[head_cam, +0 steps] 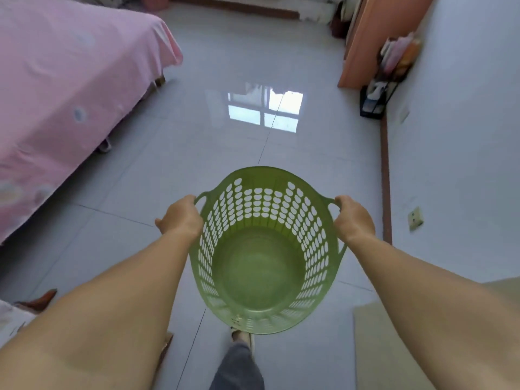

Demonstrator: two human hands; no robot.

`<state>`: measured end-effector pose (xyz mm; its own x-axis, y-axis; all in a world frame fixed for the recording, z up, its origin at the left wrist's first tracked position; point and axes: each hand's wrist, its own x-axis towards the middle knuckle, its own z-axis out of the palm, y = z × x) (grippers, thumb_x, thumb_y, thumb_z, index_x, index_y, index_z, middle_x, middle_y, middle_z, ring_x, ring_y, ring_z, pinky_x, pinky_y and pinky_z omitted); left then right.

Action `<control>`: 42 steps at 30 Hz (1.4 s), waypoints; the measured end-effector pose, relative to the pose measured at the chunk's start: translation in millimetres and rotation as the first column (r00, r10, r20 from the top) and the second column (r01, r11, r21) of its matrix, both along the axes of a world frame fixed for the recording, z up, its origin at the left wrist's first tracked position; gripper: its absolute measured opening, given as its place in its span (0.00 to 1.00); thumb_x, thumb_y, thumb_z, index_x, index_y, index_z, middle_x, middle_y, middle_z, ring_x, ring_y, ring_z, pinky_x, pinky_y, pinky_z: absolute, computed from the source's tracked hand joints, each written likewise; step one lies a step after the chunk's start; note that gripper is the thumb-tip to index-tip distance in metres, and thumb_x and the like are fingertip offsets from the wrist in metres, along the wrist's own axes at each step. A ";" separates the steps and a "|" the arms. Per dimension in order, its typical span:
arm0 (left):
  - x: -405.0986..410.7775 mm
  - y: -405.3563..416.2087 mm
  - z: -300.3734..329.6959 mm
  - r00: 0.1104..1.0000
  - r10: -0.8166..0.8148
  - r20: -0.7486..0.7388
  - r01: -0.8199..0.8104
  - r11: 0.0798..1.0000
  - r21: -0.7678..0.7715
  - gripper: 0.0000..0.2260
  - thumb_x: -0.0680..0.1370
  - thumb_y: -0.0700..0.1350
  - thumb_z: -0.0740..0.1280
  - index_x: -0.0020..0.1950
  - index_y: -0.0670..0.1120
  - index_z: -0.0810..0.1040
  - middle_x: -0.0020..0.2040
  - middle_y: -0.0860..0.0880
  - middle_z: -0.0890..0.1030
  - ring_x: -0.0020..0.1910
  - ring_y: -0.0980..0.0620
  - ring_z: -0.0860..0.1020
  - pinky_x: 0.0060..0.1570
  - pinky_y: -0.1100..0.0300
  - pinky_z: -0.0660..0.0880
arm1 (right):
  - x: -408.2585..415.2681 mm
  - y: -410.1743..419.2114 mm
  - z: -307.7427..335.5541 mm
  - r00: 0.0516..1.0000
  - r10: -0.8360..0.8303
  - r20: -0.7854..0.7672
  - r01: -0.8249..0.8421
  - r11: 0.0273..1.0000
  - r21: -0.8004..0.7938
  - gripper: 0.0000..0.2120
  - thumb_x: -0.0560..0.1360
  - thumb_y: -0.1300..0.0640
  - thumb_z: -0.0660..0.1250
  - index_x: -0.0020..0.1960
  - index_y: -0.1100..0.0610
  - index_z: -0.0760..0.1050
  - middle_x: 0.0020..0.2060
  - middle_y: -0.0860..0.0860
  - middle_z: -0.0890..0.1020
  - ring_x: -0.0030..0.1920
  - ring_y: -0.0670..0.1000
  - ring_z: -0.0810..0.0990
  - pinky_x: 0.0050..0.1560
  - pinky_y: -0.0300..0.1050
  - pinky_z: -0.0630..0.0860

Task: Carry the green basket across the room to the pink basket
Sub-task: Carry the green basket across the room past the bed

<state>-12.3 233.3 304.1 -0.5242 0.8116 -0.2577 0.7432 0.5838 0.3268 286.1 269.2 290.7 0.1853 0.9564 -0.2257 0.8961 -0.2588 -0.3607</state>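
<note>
I hold a round green basket [261,266] with perforated walls off the floor in front of me, its inside empty. My left hand [180,218] is closed on its left handle. My right hand [353,219] grips the right handle. A pink basket [153,1] may be the pinkish shape at the far top edge beyond the bed, but it is too cut off to tell.
A bed with a pink sheet [64,88] fills the left side. Glossy grey floor tiles [253,130] stretch ahead. An orange-brown cabinet [374,38] and a black rack [375,99] stand by the right wall. My foot [242,337] shows below the basket.
</note>
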 end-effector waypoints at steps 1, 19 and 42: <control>-7.4 21.0 7.5 1.000 -0.004 0.003 0.004 1.000 0.014 0.12 0.76 0.35 0.55 0.50 0.49 0.73 0.34 0.50 0.71 0.41 0.45 0.69 0.60 0.45 0.64 | -6.6 21.8 8.4 1.000 -0.001 -0.005 0.001 1.000 0.013 0.21 0.75 0.66 0.58 0.66 0.56 0.67 0.57 0.57 0.78 0.55 0.58 0.76 0.49 0.50 0.73; -126.7 472.8 61.3 1.000 -0.001 0.005 0.001 0.997 0.077 0.16 0.78 0.36 0.58 0.63 0.49 0.74 0.56 0.43 0.79 0.52 0.42 0.73 0.60 0.45 0.64 | -97.6 477.1 63.7 0.997 -0.010 -0.078 0.018 0.995 0.101 0.23 0.74 0.68 0.54 0.68 0.57 0.65 0.58 0.58 0.78 0.56 0.59 0.76 0.47 0.48 0.70; -348.2 1122.7 79.1 0.995 0.033 0.093 -0.048 0.986 0.162 0.15 0.77 0.36 0.58 0.59 0.47 0.77 0.54 0.40 0.80 0.44 0.42 0.73 0.44 0.56 0.68 | -305.4 1166.8 88.7 0.990 -0.009 -0.137 0.032 0.987 0.159 0.22 0.75 0.67 0.53 0.65 0.54 0.68 0.60 0.57 0.78 0.56 0.59 0.76 0.48 0.48 0.71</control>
<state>-360.5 1356.0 383.2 -0.5379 0.8256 -0.1705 0.6834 0.5455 0.4852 -19.3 1436.1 379.3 0.1834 0.9786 -0.0936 0.8310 -0.2052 -0.5171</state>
